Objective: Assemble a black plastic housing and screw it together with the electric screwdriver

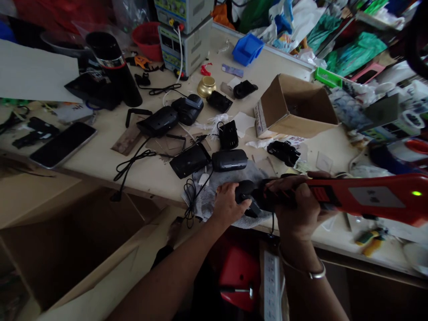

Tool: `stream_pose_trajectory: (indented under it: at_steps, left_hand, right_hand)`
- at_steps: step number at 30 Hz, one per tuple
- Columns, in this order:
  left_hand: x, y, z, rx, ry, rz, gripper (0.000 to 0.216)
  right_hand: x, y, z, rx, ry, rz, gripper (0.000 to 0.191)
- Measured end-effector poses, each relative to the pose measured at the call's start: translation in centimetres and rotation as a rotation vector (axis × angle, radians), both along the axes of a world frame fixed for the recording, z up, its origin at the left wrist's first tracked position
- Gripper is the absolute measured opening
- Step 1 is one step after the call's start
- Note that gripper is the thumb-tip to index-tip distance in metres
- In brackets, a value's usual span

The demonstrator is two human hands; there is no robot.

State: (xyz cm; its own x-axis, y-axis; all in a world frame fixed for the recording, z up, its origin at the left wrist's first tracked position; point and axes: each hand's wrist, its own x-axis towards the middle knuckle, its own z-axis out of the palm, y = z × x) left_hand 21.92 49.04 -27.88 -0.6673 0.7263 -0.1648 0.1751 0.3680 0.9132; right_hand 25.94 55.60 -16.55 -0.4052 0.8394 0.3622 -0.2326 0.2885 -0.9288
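My left hand (229, 206) is clamped around a small black device (245, 192) that rests on a grey cloth (214, 191) at the near edge of the workbench (100, 156), and my right hand (297, 205) is closed around the black front end of a long red tool (371, 198), pressing it against that device. A green light glows on the red tool's body. Just behind the cloth lie two more black housings (209, 161) side by side, with thin black cables (133, 162) trailing from them toward the bench edge. Further behind the cloth more black units (174, 117) sit scattered among scraps of white paper. An open cardboard box (294, 107) stands behind the cloth and to its right, and a smaller black part (284, 152) lies between box and cloth. Well to the left of the cloth a phone (63, 143) lies flat, and beyond it stands a black cylinder with a silver band (112, 62). Far behind the cloth are stacked bench instruments (185, 40), a red bowl (147, 40), a small brass bowl (206, 85) and a blue bin (247, 48). The bench top is pale and crowded; heaps of plastic bags rise beyond its far edge. Under the bench near my arms are a red stool (239, 276) and a white power strip (272, 285).
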Motion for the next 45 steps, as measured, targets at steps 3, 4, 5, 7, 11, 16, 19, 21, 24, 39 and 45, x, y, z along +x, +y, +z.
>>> stream_pose_trajectory:
  at_steps: [3, 4, 5, 7, 11, 16, 19, 21, 24, 39, 45]
  left_hand:
    - [0.0, 0.0, 0.2, -0.002, -0.002, 0.002, 0.047]
    - [0.0, 0.1, 0.2, -0.007, -0.005, 0.003, 0.047]
    - [0.0, 0.1, 0.3, -0.013, -0.011, 0.003, 0.046]
    - [0.1, 0.1, 0.4, -0.034, -0.016, 0.000, 0.049]
    - [0.2, -0.2, 0.7, -0.049, 0.044, 0.021, 0.064]
    - [0.1, -0.9, 1.3, 0.066, 0.141, 0.056, 0.031]
    - [-0.1, -1.1, 1.4, 0.115, 0.158, 0.049, 0.007]
    - [-0.2, -1.2, 1.4, 0.126, 0.178, 0.051, 0.005]
    - [-0.4, -1.4, 1.2, 0.116, 0.220, 0.037, 0.008]
    - [-0.9, -1.5, 1.8, -0.001, 0.347, -0.124, 0.050]
    - [-0.3, -0.4, 0.8, -0.132, 0.067, -0.064, 0.070]
  right_hand:
    - [0.2, 0.0, 0.0, -0.001, -0.016, -0.029, 0.024]
    - [0.3, 0.0, 0.0, 0.006, -0.021, -0.031, 0.024]
    - [0.4, 0.0, 0.1, 0.013, -0.022, -0.033, 0.025]
    - [0.5, -0.1, 0.3, 0.021, -0.018, -0.026, 0.024]
    - [0.5, -0.3, 1.1, -0.018, -0.002, -0.020, 0.024]
    - [0.5, -0.4, 2.0, -0.017, 0.013, -0.009, 0.023]
    - [0.6, -0.5, 2.1, -0.029, 0.001, 0.019, 0.021]
    - [0.6, -0.6, 2.2, -0.035, -0.006, 0.026, 0.021]
    - [0.6, -0.8, 2.1, -0.035, -0.011, 0.027, 0.023]
    - [0.7, -1.1, 2.1, -0.029, -0.088, -0.005, 0.028]
    - [0.6, -0.4, 1.4, -0.007, -0.058, -0.017, 0.028]
